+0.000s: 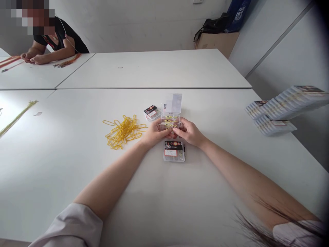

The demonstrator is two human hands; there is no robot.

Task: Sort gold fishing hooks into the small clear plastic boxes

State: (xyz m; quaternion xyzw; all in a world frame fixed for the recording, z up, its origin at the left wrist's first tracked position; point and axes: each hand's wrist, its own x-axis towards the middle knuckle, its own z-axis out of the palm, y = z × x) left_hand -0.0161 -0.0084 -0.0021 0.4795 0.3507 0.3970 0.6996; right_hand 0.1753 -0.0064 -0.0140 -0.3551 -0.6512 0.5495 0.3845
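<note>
Big white desk (159,192), loads of bare room on the near side and off to the left. Right edge much closer, with a fanned stack of flat boxes (285,106) parked right at it, maybe a bit past it, hard to tell. Loose pile of yellow clips (123,132) just left of the hands, well away from any edge, so plenty left unpacked.

Done so far, by the look of it: one shut labelled box (174,151) lying between the wrists, plus a second shut box (152,112) just behind and left of the open one.

Then the open clear box (170,120) mid-desk, lid up, a few yellow clips already inside. Left hand (155,132) and right hand (189,132) both wrapped round its near end, fingertips almost meeting at the front.
</note>
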